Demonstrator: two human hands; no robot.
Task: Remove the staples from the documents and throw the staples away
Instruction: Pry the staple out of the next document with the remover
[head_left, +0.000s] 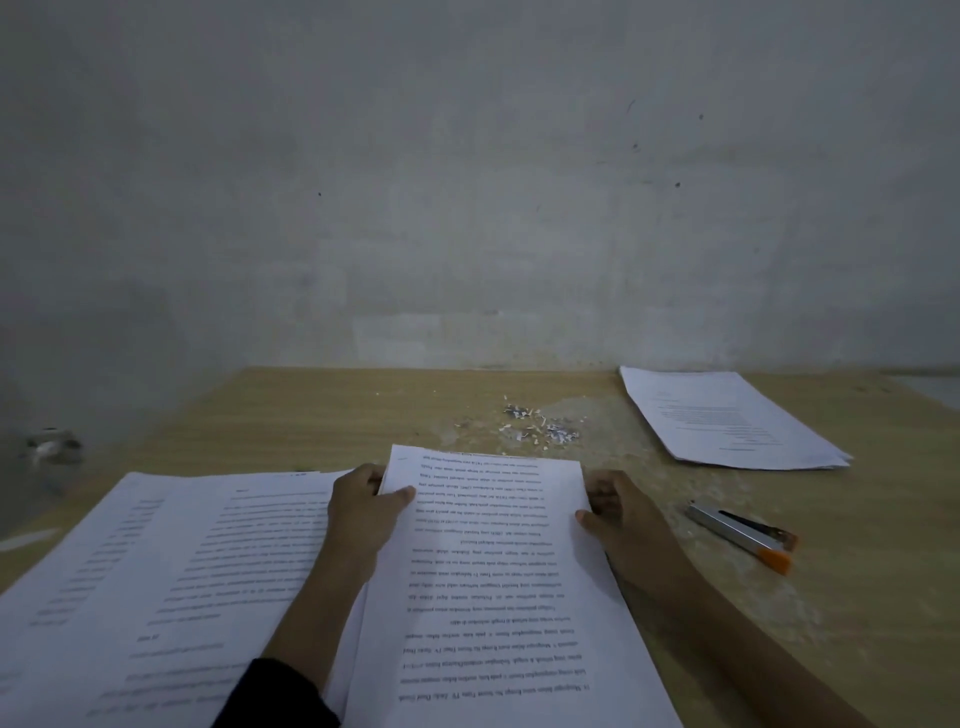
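Left hand and right hand pinch document by side edges, thumbs on top. Probably squaring pages; next, reach staple remover.

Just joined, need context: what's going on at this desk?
A person holds a printed document by its far end, left hand on one edge, right hand on the other. The stapler lies untouched on the wooden table to the right. A small heap of staples and paper scraps sits beyond the document, not yet thrown away. More pages lie at left, a paper stack far right.
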